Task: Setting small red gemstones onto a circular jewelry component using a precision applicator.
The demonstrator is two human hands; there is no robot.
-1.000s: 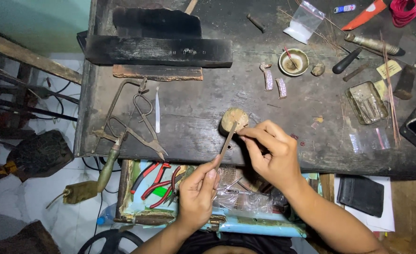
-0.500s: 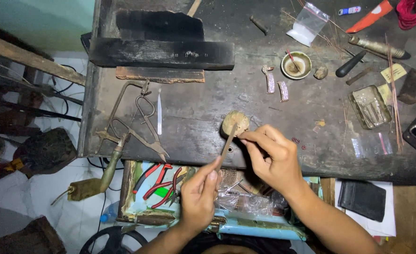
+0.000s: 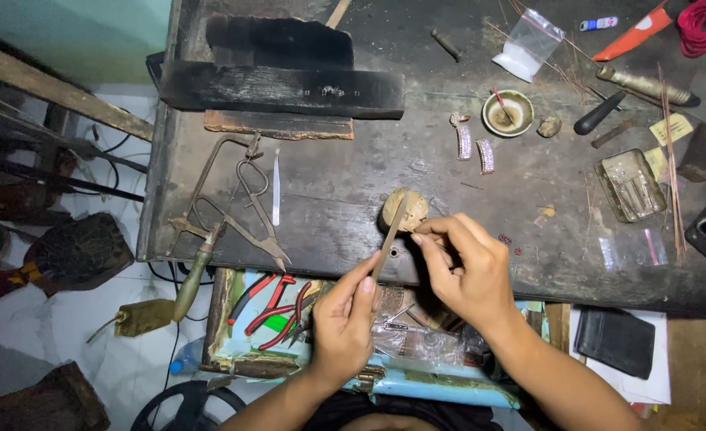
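My left hand point(image 3: 345, 319) grips a thin flat file point(image 3: 386, 239) near its lower end. The file slants up to a round tan lump point(image 3: 406, 209) near the front edge of the dark workbench point(image 3: 353, 183). My right hand point(image 3: 466, 267) is just right of the file, its fingertips pinched together on a small piece that is hard to make out, close to the lump and the file's middle.
Metal shears point(image 3: 241, 199) and a tweezer point(image 3: 275, 187) lie at the left. A small bowl point(image 3: 507, 112), two curved jewelled pieces point(image 3: 473, 148), a tin point(image 3: 631, 185) and hand tools sit at the right. Red-handled pliers point(image 3: 273, 307) fill the open drawer below.
Both hands stay at the tan lump. My left hand and the file have shifted only slightly along the file's length.
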